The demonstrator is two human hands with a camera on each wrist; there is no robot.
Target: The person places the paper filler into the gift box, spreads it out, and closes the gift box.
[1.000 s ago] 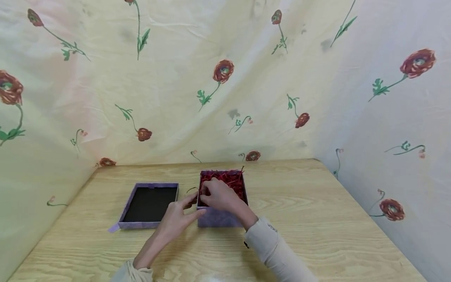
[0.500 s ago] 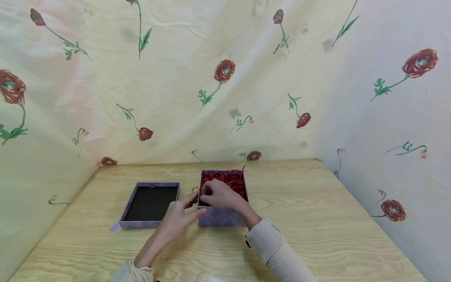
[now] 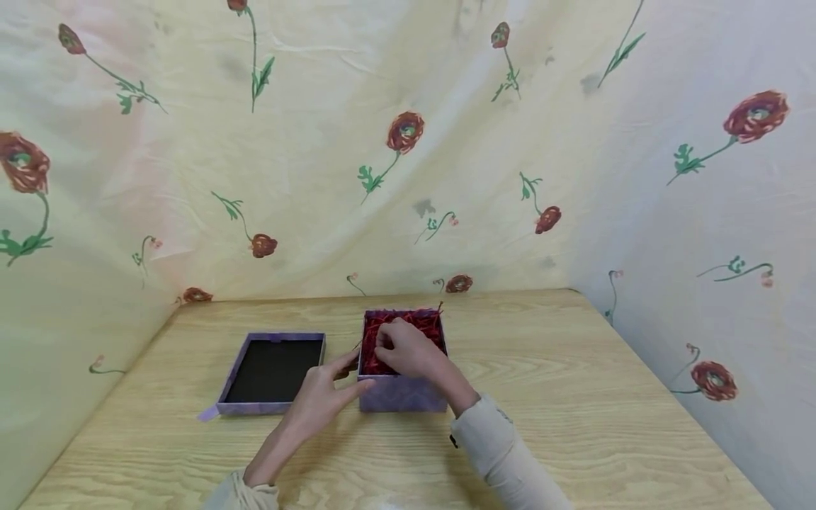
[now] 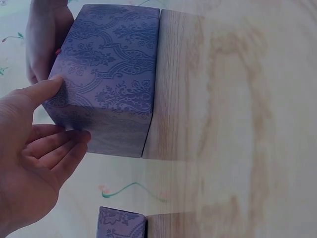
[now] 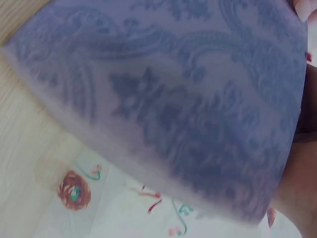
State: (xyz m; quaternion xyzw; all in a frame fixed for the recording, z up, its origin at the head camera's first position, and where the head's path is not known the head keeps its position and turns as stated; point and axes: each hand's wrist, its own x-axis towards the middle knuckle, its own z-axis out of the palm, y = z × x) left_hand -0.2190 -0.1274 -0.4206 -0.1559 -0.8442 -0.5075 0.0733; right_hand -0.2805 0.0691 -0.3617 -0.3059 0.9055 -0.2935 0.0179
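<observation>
A purple patterned box (image 3: 403, 394) filled with red shredded paper (image 3: 428, 323) stands in the head view. My left hand (image 3: 319, 398) grips its front left corner; in the left wrist view, the thumb of my left hand (image 4: 29, 148) presses the front face of the box (image 4: 106, 64) and the fingers lie against its side. Bent fingers of my right hand (image 3: 411, 350) are over the shreds, thumb and forefinger close together; whether they pinch anything is unclear. The box side (image 5: 173, 99) hides much of my right hand (image 5: 297, 183) in the right wrist view.
Left of the box lies a shallow purple lid (image 3: 255, 408), its black inside facing up, with a light purple tab at its near left corner. Floral cloth (image 3: 319, 142) hangs behind and beside the wooden table (image 3: 574, 397).
My right hand has shifted slightly right and up from the box's left edge, uncovering more red shreds there. A thin dark loop beside the left fingers now shows only as a short line. My left hand stays put.
</observation>
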